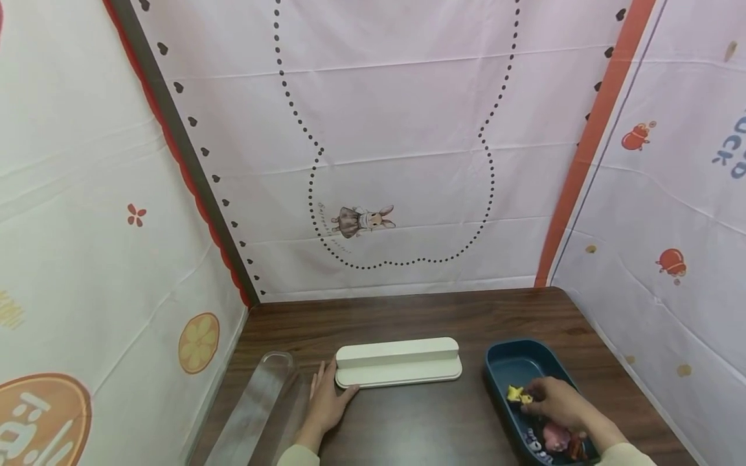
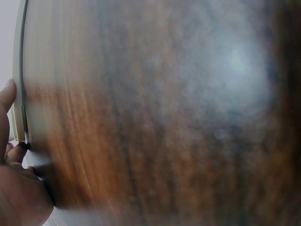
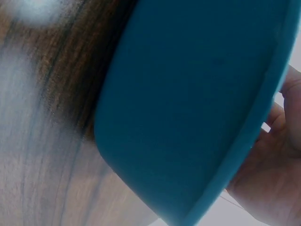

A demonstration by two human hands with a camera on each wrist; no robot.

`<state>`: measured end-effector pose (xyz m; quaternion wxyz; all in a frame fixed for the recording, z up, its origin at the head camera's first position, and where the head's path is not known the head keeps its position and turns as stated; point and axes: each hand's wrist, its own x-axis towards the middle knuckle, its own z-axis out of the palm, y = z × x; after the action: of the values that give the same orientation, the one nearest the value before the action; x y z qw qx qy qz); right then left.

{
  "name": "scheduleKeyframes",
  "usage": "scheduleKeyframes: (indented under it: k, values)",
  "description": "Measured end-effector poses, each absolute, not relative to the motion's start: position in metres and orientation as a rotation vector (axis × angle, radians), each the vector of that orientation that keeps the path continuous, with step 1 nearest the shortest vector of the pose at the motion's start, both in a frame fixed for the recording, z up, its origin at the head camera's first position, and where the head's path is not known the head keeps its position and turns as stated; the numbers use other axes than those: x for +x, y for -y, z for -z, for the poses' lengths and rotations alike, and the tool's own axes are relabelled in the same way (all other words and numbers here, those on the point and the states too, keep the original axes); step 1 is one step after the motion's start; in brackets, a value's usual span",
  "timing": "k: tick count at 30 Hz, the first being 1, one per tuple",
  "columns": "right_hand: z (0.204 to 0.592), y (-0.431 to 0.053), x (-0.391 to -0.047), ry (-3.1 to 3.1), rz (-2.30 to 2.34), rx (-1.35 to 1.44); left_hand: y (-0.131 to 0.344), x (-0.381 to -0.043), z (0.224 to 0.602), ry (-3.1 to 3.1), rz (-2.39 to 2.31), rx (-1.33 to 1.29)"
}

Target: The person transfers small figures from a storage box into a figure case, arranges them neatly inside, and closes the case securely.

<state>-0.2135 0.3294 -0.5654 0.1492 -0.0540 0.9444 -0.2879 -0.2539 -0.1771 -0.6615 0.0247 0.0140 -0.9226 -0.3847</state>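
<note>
In the head view, my left hand (image 1: pixel 327 406) touches the left end of a long cream base (image 1: pixel 399 374) with a raised step along its back. Its thumb lies at the front edge and its fingers extend along the end; the left wrist view shows this hand only at the left margin. My right hand (image 1: pixel 556 402) reaches into a dark blue tray (image 1: pixel 495 382) and pinches a small yellow toy figure (image 1: pixel 515 393). Near the palm lie a pink toy figure (image 1: pixel 555 438) and a brown one (image 1: pixel 577 446). The tray wall (image 3: pixel 188 94) hides the fingertips in the right wrist view.
A long clear plastic cover (image 1: pixel 250 408) lies left of my left hand. Black-and-white small pieces (image 1: pixel 535 446) sit low in the tray. The brown wooden table (image 1: pixel 419 424) is bounded by printed cloth walls (image 1: pixel 408 162) at the back and both sides.
</note>
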Motion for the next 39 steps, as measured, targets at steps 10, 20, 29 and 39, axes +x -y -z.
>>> scheduleKeyframes:
  k: [10,20,29,39]
  values:
    - [0.542,-0.333,-0.218,-2.706,0.862,-0.202,0.176,-0.252,0.661,2.849,1.176,0.018]
    - [0.511,-0.330,-0.221,-2.696,0.927,-0.267,0.174,-0.249,0.657,2.844,1.189,0.048]
    - [0.498,-0.313,-0.227,-2.687,1.008,-0.363,0.175,-0.250,0.661,2.867,1.164,0.070]
    - [0.495,-0.275,-0.240,-2.697,1.079,-0.486,0.176,-0.249,0.662,2.854,1.156,0.043]
